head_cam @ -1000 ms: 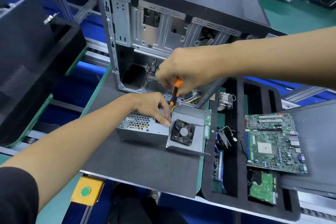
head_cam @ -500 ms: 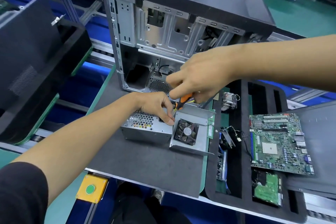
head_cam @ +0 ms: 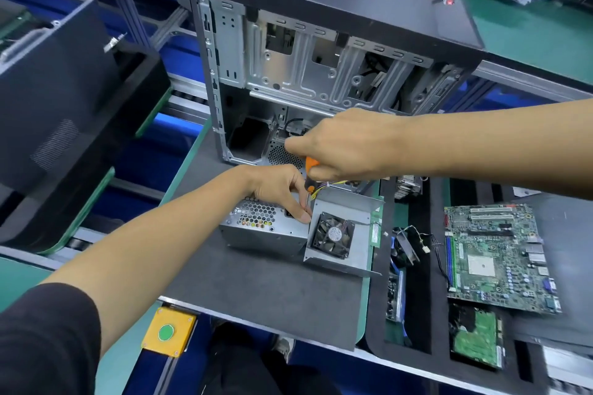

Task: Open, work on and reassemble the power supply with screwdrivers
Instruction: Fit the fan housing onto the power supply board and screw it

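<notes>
A grey metal power supply [head_cam: 266,228] lies on a dark mat [head_cam: 256,292] in front of an open computer case [head_cam: 321,58]. Its lid [head_cam: 349,224] is swung open to the right, and a small black fan [head_cam: 333,236] sits on the inside of that lid.

The left hand [head_cam: 279,192] rests on top of the power supply, near the edge where the box meets the lid. Its fingers are bent down and close together, and the fingertips [head_cam: 303,216] press on the top corner of the box right beside the fan. Whether they pinch something tiny there cannot be told.

The right hand [head_cam: 343,144] is just above the left hand. Its fingers are curled tight around a screwdriver [head_cam: 310,176] with an orange and black handle. The thin shaft points down and ends just beside the left fingertips, at the same corner of the box. Some yellow and white wires [head_cam: 324,187] come out of the box under the right hand.

To the right, a green motherboard [head_cam: 497,253] lies on a black foam tray [head_cam: 430,298]. A yellow box with a green button [head_cam: 168,332] sits at the front edge of the bench.
</notes>
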Tool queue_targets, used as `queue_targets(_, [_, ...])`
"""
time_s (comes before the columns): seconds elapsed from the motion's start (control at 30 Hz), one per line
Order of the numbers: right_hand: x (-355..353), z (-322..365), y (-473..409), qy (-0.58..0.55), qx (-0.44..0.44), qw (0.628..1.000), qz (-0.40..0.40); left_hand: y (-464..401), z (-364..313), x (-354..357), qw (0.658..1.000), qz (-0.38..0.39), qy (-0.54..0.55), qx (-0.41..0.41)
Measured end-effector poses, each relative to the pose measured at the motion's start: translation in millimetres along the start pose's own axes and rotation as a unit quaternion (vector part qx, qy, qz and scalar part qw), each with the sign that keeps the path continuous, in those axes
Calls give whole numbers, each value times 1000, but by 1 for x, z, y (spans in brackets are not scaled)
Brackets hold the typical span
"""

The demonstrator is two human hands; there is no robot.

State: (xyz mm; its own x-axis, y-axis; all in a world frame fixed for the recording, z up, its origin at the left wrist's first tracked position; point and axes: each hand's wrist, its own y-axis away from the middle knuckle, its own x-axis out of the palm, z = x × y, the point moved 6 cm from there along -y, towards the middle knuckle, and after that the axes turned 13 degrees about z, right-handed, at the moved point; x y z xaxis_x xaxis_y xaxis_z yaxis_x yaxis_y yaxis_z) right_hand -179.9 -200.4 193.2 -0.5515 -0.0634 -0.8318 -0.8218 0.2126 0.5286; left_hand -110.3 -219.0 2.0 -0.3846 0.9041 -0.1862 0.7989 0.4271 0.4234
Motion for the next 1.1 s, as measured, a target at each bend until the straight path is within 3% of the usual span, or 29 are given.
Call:
queue_targets(0.1, [1,4,5,102,-41,993,37,1,0,1,1000,4,-18,-8])
queue_targets(0.23, [-9,13,10,84,-186,979,0,2,0,1,1000,-5,2,-15])
queue_targets(0.27, [-9,10,9,76,-185,980,-11,2,0,1,1000,-5,1,-17])
queue_targets(0.37, [1,0,4,-36,-96,995,8,6,-3,1,999,-1,-5,-35])
queue_targets(0.5, [21,3,7,-176,10,984,9,7,-8,1,999,5,-20,-35])
queue_targets(0.6, [26,0,9,-202,60,977,24,10,-15,4,999,15,-18,-29])
queue_targets(0.7, [22,2,10,-224,9,970,91,15,-20,6,999,13,-21,-42])
queue_targets(0.83, [13,2,6,-83,-20,993,77,19,-23,7,999,17,-16,-45])
queue_targets(0.97, [18,4,4,-99,55,992,59,20,-26,10,999,35,-16,-28])
queue_targets(1.1, [26,1,6,-214,134,967,40,23,-27,9,995,98,15,-4])
